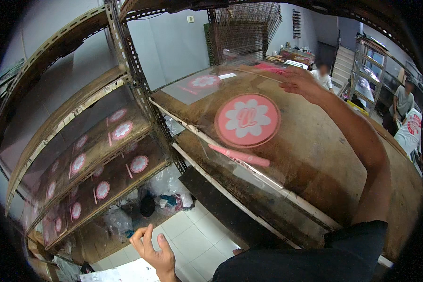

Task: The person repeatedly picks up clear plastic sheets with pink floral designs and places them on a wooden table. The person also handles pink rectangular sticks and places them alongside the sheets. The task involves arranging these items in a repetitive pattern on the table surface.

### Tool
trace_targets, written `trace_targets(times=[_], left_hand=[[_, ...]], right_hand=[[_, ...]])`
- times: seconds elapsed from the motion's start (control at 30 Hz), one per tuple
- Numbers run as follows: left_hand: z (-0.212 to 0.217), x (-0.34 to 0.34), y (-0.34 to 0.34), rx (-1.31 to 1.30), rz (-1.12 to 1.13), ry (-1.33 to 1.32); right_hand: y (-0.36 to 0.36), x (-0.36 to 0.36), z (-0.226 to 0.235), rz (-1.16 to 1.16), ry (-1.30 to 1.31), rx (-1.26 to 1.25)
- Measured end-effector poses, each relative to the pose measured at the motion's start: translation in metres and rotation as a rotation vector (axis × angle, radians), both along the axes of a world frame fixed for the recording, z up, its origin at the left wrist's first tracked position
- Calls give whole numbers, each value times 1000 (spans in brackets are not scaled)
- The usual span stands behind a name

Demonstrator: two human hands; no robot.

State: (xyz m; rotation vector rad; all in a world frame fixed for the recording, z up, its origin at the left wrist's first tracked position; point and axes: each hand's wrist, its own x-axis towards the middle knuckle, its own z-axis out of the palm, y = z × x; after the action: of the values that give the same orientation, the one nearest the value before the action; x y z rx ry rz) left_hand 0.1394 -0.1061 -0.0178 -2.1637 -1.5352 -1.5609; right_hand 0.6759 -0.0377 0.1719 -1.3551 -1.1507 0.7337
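A clear plastic sheet with a pink round print [247, 120], a white flower in its middle, lies on a brown wooden board [315, 141]. A pink strip print [239, 155] runs along the sheet's near edge. My right hand [298, 84] reaches over the board to the sheet's far side, fingers stretched out; their contact with the film is too small to make out. Farther back lies another printed sheet [190, 89] with a small white piece [227, 75] beside it. Low over the floor, my left hand [155, 251] is held up empty, fingers apart.
Left of me, a slotted-metal rack [122, 47] bears shelves with several more pink flower prints [122, 130]. Crumpled clear plastic [167, 185] lies beneath, by the white tiled floor [197, 239]. Two people [322, 77] are at the right, near a metal shelf [366, 70] and stairs.
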Motion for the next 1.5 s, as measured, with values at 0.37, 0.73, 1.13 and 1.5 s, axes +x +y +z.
trace_targets(times=[0.37, 0.73, 1.13, 1.5], left_hand=[[100, 117, 154, 125, -605, 27], [164, 292, 306, 285, -790, 472], [132, 486, 400, -24, -656, 903], [114, 503, 432, -65, -601, 758]], right_hand=[[0, 114, -79, -364, 25, -83], [11, 90, -88, -422, -245, 75], [7, 83, -87, -461, -235, 90], [8, 100, -98, -491, -387, 103]])
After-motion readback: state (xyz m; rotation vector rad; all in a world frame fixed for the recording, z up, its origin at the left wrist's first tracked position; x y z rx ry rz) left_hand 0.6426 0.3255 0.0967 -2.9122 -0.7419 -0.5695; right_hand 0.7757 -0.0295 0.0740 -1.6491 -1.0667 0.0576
